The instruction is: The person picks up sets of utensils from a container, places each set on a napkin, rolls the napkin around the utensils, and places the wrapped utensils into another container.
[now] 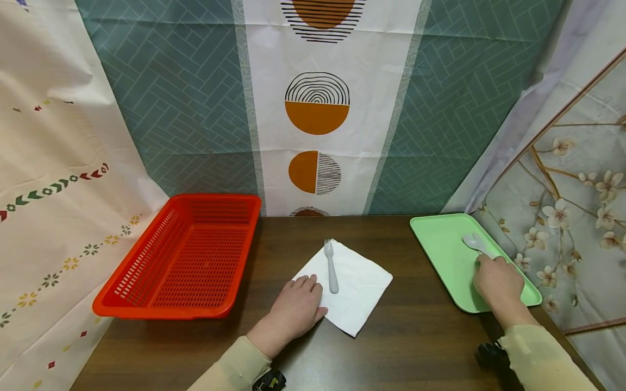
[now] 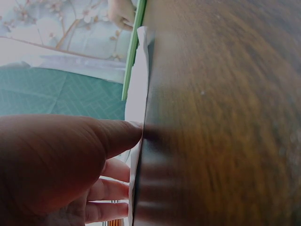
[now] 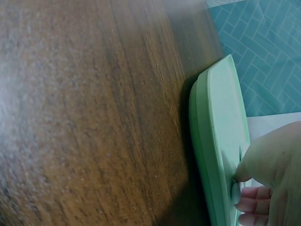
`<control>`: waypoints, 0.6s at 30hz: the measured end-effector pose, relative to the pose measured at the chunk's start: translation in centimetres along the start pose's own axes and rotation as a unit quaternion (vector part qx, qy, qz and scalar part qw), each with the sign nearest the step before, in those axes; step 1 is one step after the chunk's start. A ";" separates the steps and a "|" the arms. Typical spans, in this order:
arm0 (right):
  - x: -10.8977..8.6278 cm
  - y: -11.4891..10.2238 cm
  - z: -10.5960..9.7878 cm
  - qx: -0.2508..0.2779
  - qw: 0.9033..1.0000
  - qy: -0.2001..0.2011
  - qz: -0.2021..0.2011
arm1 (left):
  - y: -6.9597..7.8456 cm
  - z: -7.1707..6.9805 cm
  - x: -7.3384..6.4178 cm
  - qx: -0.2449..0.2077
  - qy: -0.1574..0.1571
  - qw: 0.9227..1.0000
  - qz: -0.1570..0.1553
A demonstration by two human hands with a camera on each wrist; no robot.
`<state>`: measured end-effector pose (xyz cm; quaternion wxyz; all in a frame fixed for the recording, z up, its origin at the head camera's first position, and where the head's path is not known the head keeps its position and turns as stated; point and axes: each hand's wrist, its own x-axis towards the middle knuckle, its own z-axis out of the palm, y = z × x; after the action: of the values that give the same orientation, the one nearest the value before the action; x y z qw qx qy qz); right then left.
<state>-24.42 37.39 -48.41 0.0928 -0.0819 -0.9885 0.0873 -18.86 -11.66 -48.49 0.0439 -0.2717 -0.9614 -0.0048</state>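
In the head view a white paper napkin (image 1: 359, 285) lies turned at an angle on the table, with a grey fork (image 1: 331, 266) across its left part, tines toward the back wall. My left hand (image 1: 299, 307) rests on the napkin's left edge, fingers extended; the left wrist view shows the thumb (image 2: 127, 134) and fingertips at the napkin's edge. Over on the right, a pale grey spoon (image 1: 473, 242) lies on a green tray (image 1: 440, 239), bowl pointing up and left. My right hand (image 1: 500, 282) pinches its handle between thumb and fingers, hiding the handle's end.
A red slotted plastic basket (image 1: 166, 313) stands at the left of the brown wooden table (image 1: 386, 347). Patterned cloths hang behind the table (image 1: 318, 136) and along both sides. The tray's right edge is close to the right-hand cloth (image 1: 552, 260).
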 end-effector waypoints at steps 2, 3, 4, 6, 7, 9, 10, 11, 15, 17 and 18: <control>0.0 -0.1 -0.1 0.000 1.000 0.000 0.000 | 0.0 0.0 0.0 -0.002 -0.001 1.000 -0.001; 0.0 -0.1 -0.2 0.000 1.000 0.000 0.000 | 0.0 0.0 0.0 -0.002 -0.002 1.000 -0.001; 0.0 -0.1 -0.2 0.000 1.000 -0.002 0.000 | 0.0 0.0 0.1 -0.002 -0.002 1.000 -0.001; 0.1 0.1 -0.3 0.002 1.000 -0.008 0.001 | 0.0 0.0 0.1 -0.002 -0.001 1.000 -0.001; 0.2 0.2 -0.4 0.004 1.000 -0.013 0.000 | 0.0 0.1 0.1 -0.001 -0.001 1.000 0.000; 0.4 0.4 -0.5 0.008 1.000 -0.025 -0.005 | 0.0 0.1 0.2 0.002 -0.002 1.000 -0.001; 0.5 0.5 -0.5 0.010 0.999 -0.033 -0.008 | 0.0 0.2 0.2 0.003 -0.003 1.000 -0.001; 0.6 0.6 -0.6 0.012 0.999 -0.041 -0.012 | -0.1 0.2 0.2 0.004 -0.004 1.000 -0.001; 0.8 0.9 -0.8 0.017 0.997 -0.071 -0.021 | 0.0 0.4 0.3 0.004 -0.010 1.000 -0.004; 0.8 0.9 -0.8 0.020 0.997 -0.078 -0.022 | 0.0 0.5 0.3 0.001 -0.013 1.000 -0.005; 0.8 0.9 -0.8 0.021 0.997 -0.077 -0.022 | 0.0 0.5 0.3 0.000 -0.013 1.000 -0.006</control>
<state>-24.86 38.51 -47.63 0.0201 -0.0509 -0.9922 0.1118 -19.17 -11.50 -48.92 0.0316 -0.2660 -0.9635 -0.0015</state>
